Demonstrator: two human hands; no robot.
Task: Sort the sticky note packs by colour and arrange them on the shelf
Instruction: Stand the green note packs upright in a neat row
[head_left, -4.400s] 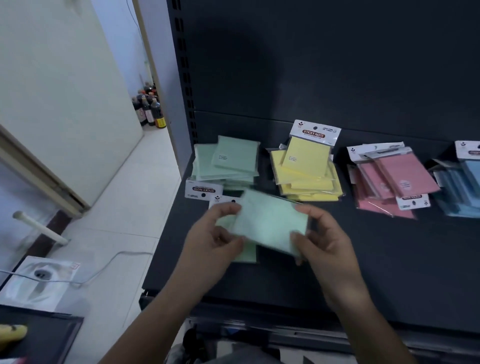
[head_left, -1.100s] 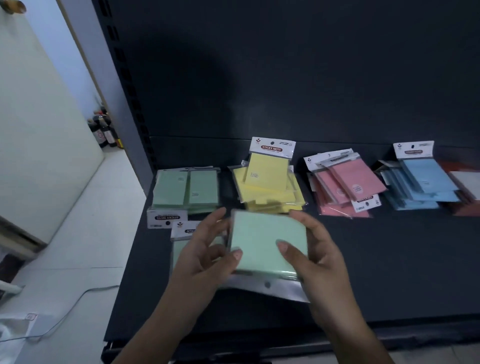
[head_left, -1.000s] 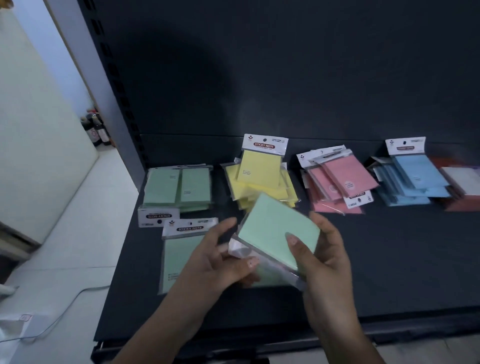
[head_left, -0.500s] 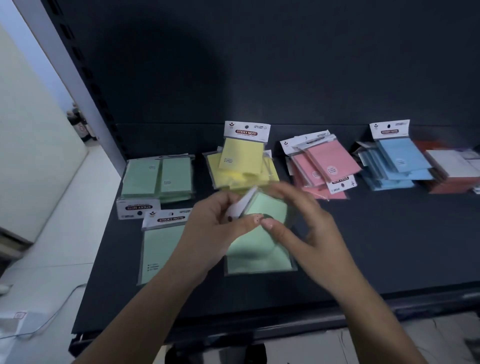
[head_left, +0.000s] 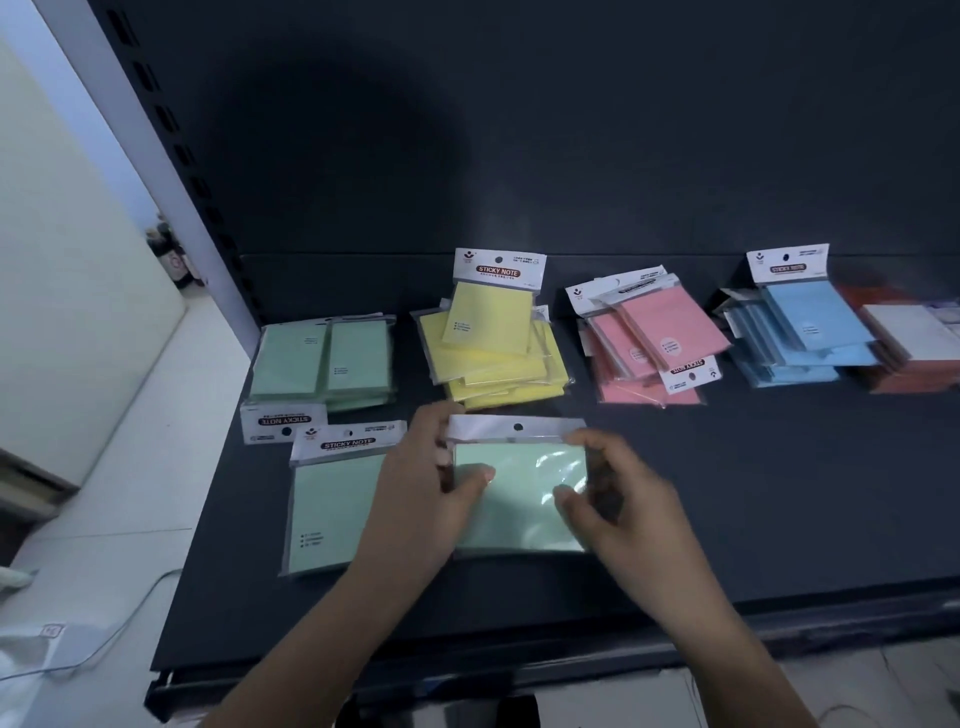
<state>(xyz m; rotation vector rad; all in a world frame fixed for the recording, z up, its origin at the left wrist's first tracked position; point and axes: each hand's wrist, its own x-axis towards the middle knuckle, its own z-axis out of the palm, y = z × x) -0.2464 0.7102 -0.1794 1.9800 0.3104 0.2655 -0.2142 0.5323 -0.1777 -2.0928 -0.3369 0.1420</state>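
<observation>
Dark shelf (head_left: 753, 519): at back left a green stack (head_left: 322, 364), and just in front of it a single green pack (head_left: 332, 509) lying flat. Left hand (head_left: 421, 499) and right hand (head_left: 618, 499) each pinch one side of another green sticky note pack (head_left: 519, 504), thumbs on top, header card pointing away; whether it touches the shelf, cannot tell. Behind, continuing rightward: yellow stack (head_left: 493, 358), pink stack (head_left: 649, 348), blue stack (head_left: 800, 338), set apart from one another.
</observation>
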